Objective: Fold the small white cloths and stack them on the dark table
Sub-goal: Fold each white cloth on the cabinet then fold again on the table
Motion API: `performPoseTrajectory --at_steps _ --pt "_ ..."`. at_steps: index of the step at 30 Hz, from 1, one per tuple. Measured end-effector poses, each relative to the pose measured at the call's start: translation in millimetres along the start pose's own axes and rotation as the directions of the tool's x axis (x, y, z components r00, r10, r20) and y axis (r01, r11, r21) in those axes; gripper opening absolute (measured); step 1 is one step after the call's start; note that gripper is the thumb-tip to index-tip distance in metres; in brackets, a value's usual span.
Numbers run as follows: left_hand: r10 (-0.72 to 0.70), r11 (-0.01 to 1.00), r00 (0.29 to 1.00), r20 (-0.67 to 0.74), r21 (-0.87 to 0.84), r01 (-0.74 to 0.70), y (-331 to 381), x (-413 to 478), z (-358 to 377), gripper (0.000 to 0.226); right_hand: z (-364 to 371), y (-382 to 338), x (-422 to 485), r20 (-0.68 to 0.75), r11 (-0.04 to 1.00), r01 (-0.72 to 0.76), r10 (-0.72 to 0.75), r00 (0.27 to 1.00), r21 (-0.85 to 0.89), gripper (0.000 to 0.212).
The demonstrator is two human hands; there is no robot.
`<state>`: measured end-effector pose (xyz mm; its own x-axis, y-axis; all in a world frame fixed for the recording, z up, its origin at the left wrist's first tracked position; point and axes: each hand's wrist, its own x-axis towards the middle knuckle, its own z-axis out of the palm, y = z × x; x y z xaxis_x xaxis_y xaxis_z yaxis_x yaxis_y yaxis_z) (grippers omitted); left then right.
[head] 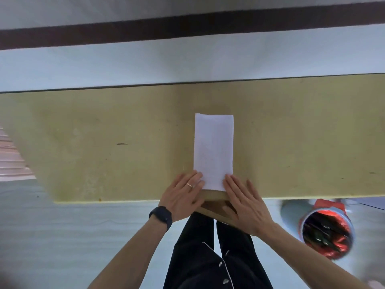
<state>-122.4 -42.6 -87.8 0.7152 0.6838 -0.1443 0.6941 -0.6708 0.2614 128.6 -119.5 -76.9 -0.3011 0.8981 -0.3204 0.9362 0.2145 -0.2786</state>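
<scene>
Both hands lie flat, fingers straight, curled round nothing. The left hand (183, 192) presses on the near left corner of the white cloth (213, 151), which stretches away from the hands as a long folded strip on the counter (104, 142); the right hand (245, 201) presses the near right corner. The strip's near end sits close to the counter's edge under the hands (little margin there), so a backward drag could pull it off. If one hand lifts ahead of the other, the next fold would likely skew and the layers slip. A red-lined bin (327, 230) stands right of the right hand.
</scene>
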Motion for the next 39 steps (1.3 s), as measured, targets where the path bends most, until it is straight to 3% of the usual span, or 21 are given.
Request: performPoseTrajectory --at_steps 3,9,13,15,17,19,23,27,33,39 --pt "0.08 0.994 0.997 -0.004 0.07 -0.079 5 -9 5 0.034 20 3 -10 -0.086 0.999 0.007 -0.009 0.996 -0.033 0.069" --pt "0.061 0.998 0.997 -0.057 0.022 -0.06 20 -16 -1 0.04 22 -2 -1 -0.369 0.999 0.037 -0.045 0.928 -0.031 0.018" --pt "0.073 0.994 0.997 -0.04 -0.081 -0.076 14 -18 -2 0.037 7 1 1 -0.345 0.995 0.094 -0.078 0.935 0.031 0.013" --pt "-0.062 0.974 0.997 0.041 -0.216 0.069 14 -10 -14 0.034 -6 2 2 -0.287 0.987 0.084 -0.041 0.957 0.137 0.018" --pt "-0.314 0.845 0.934 0.168 -0.4 0.356 14 10 -41 0.019 -29 3 12 -0.218 0.964 0.013 0.047 0.975 0.266 0.026" --pt "-0.477 0.613 0.83 0.29 -0.567 0.551 5 33 -66 0.009 -62 3 32 -0.087 0.883 -0.151 0.21 0.974 0.444 0.027" --pt "-0.497 0.194 0.758 0.423 -0.797 0.572 -27 78 -93 0.019 -101 10 84 0.145 0.503 -0.403 0.476 0.868 0.764 0.018" --pt "-0.588 -0.008 0.655 0.474 -0.814 0.581 -42 111 -86 0.023 -94 15 132 0.216 0.341 -0.485 0.594 0.775 0.805 0.036" --pt "-0.686 0.059 0.559 0.465 -0.73 0.681 -40 131 -67 0.016 -82 14 152 0.223 0.337 -0.566 0.679 0.7 0.752 0.028" --pt "-0.732 0.08 0.519 0.44 -0.702 0.707 -40 138 -63 0.022 -79 12 156 0.187 0.359 -0.592 0.723 0.665 0.722 0.028"
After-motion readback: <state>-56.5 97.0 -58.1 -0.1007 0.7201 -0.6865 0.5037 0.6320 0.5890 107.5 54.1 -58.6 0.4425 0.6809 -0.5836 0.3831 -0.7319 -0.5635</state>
